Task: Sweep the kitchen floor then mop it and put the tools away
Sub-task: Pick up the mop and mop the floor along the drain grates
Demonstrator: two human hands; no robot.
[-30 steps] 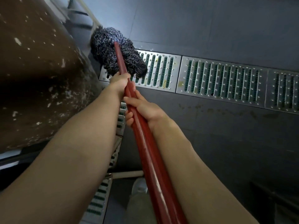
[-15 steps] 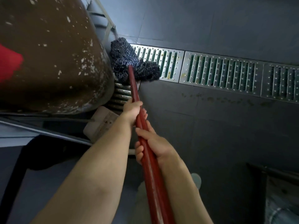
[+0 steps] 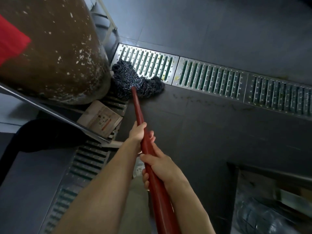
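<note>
Red-handled mop in both hands, against brown drum

The scene is dimly lit, with glare caught on the metal drain grate. Edges are bent by the wide lens, and the lower right corner is blurred.

Mop head pulled back off the drain grate corner, now half on the dark floor by the brown drum. Both hands slid back with the red handle.
</note>
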